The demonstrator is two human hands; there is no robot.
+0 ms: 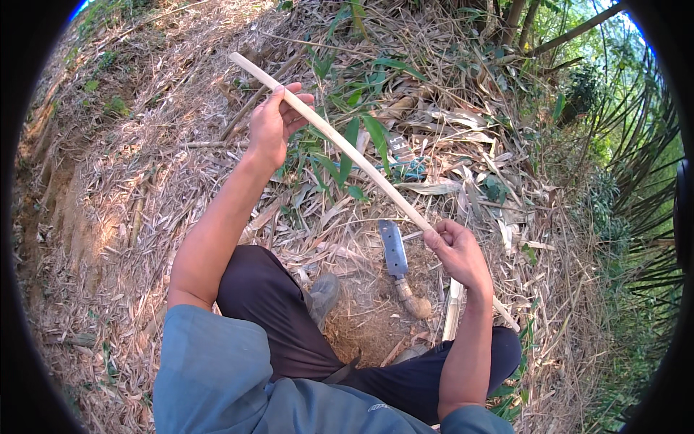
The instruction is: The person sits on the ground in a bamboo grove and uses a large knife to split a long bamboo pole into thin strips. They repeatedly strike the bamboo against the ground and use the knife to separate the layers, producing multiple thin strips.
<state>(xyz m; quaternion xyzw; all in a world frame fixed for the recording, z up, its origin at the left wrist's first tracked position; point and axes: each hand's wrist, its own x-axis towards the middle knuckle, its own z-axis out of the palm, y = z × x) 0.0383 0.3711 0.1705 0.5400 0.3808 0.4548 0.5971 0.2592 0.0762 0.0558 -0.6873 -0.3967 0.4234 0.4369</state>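
Note:
A long, pale bamboo strip [354, 154] slants across in front of me, from far left to near right. My left hand [273, 124] grips it near its far end, thumb on top and fingers curled beneath. Lower down, my right hand [461, 253] pinches the strip between thumb and fingers. Past the right wrist a pale end shows near my knee, seemingly of the same strip. On the ground between my feet lies a knife [394, 249] with a broad metal blade and a knobbed handle. Beside it, partly behind my right forearm, rests a split bamboo piece [452, 309].
Dry leaves and stalks [144, 217] cover the sloping ground. A dark packet [402, 150] lies among green leaves beyond the knife. My shoe [324, 298] stands left of a patch of bare soil [361, 336]. Green bamboo growth [636, 217] rises at the right.

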